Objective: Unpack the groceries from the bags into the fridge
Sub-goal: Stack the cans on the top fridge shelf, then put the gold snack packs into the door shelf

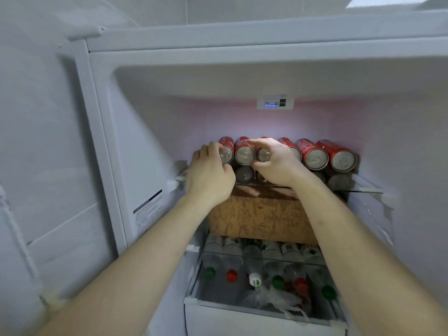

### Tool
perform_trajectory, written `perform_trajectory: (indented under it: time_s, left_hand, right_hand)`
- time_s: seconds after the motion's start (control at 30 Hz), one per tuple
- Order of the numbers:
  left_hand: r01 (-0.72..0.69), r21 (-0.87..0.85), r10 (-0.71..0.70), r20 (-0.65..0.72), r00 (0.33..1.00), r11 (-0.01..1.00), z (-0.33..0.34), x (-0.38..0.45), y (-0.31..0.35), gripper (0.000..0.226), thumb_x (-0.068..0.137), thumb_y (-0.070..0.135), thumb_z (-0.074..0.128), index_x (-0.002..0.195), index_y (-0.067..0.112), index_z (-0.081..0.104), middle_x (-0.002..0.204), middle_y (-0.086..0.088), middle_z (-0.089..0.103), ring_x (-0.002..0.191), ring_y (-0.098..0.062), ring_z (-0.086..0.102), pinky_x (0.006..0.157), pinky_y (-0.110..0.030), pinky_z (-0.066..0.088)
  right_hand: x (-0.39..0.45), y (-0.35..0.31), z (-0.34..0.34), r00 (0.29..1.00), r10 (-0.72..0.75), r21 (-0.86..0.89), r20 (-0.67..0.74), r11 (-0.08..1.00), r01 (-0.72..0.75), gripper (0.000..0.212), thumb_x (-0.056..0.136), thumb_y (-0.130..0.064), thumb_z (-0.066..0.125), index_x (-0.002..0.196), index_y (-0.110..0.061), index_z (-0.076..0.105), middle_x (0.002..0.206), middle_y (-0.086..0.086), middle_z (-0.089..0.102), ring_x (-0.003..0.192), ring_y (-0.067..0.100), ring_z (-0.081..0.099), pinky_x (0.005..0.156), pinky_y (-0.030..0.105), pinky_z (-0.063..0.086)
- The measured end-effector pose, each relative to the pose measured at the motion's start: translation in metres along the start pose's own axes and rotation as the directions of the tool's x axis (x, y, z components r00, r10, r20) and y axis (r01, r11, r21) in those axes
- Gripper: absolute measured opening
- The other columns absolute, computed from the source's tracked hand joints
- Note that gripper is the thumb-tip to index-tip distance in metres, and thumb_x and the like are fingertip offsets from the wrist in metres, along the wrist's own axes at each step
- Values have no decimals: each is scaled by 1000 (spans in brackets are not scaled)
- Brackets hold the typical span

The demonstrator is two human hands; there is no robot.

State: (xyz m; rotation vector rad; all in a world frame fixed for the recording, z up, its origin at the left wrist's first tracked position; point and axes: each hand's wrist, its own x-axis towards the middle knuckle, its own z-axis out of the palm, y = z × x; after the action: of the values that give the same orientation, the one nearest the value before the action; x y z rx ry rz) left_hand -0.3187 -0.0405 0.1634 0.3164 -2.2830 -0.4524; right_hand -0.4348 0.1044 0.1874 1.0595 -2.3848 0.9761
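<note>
Inside the open fridge [135,132], on the top glass shelf [363,189], a row of red cans [315,156] lies on its side, lids facing me, stacked over a darker lower row. Under the shelf sits a brown cardboard box [261,219], and below that a drawer of bottles [266,280] with green, red and white caps.

My left hand [208,175] reaches to the left end of the row, its fingers curled round the outermost can [226,154]. My right hand [276,161] pinches the third can [264,154] by its rim, thumb below and fingers over the top.

To do this well, I judge I should press each can straight back until its lid lines up with its neighbours, steadying the end can so nothing rolls off the lower row.
</note>
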Motion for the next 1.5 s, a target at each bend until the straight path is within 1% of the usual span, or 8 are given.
perform_trajectory:
  time_s: [0.1, 0.33, 0.47, 0.7, 1.0, 1.2, 1.37, 1.5]
  left_hand:
    - [-63, -140, 64, -1, 998, 988, -16, -48, 8, 45, 90, 7, 49, 134, 16, 49, 141, -2, 51, 134, -21, 40, 114, -36, 35]
    - [-73, -63, 77, 73, 994, 995, -89, -194, -15, 48, 86, 20, 42, 132, 35, 46, 145, 25, 37, 139, 5, 29, 114, -9, 17]
    - [-15, 59, 8, 109, 994, 998, -134, -263, -38, 56, 85, 23, 46, 138, 41, 42, 151, 34, 28, 145, 5, 25, 114, -7, 15]
    - [228, 310, -228, -36, 973, 923, -224, -380, -49, 58, 89, 37, 45, 147, 34, 46, 164, 19, 24, 152, -9, 22, 116, -28, 29]
    - [658, 409, -620, -243, 746, 632, -298, -608, 19, 58, 94, 43, 48, 151, 45, 38, 169, 20, 13, 158, -16, 12, 118, -47, 31]
    - [843, 449, -775, -403, 487, 297, -335, -748, 91, 62, 94, 45, 48, 154, 42, 35, 171, 18, 1, 159, -16, -2, 122, -49, 22]
    - [919, 391, -788, -580, 207, -47, -353, -825, 151, 73, 87, 46, 56, 156, 38, 34, 172, 12, 3, 159, -25, 5, 122, -52, 21]
    - [912, 225, -697, -712, -86, -343, -352, -867, 196, 77, 88, 61, 31, 161, 42, 17, 169, 14, -19, 156, -17, -19, 125, -44, -4]
  right_hand:
    - [-6, -3, -6, 1000, 13, 54, -8, 998, -12, 49, 92, -18, 68, 140, -30, 62, 145, -7, 57, 130, 15, 53, 102, 24, 40]
    - [-20, -18, -12, 999, -12, 57, -47, 998, 14, 30, 94, -30, 69, 122, -40, 71, 124, -6, 72, 109, 18, 68, 94, 29, 51]
    - [-42, -53, -8, 986, -43, 234, -159, 969, 80, 28, 93, -24, 67, 112, -45, 71, 99, -14, 71, 72, -11, 63, 71, 24, 53]
    - [-141, -160, 40, 923, -307, 469, -231, 796, 382, 42, 98, -18, 65, 137, -32, 65, 146, -15, 57, 138, 0, 50, 115, 39, 44]
    - [-385, -269, 97, 761, -643, 793, 83, 505, 341, 44, 94, -24, 69, 134, -38, 61, 159, -17, 44, 147, 5, 41, 115, 51, 43]
    - [-504, -321, 102, 394, -884, 898, 250, 364, 248, 51, 93, -32, 72, 139, -47, 58, 160, -31, 34, 148, -5, 31, 113, 16, 34]
    - [-590, -382, 104, -326, -822, 866, 467, 350, 358, 66, 102, -52, 53, 145, -72, 8, 151, -53, -20, 154, -8, -4, 120, 29, 33]
    - [-651, -423, 118, -602, -708, 922, 368, 194, 335, 75, 103, -55, 50, 156, -60, -3, 157, -43, -25, 157, 2, -10, 127, 37, 21]
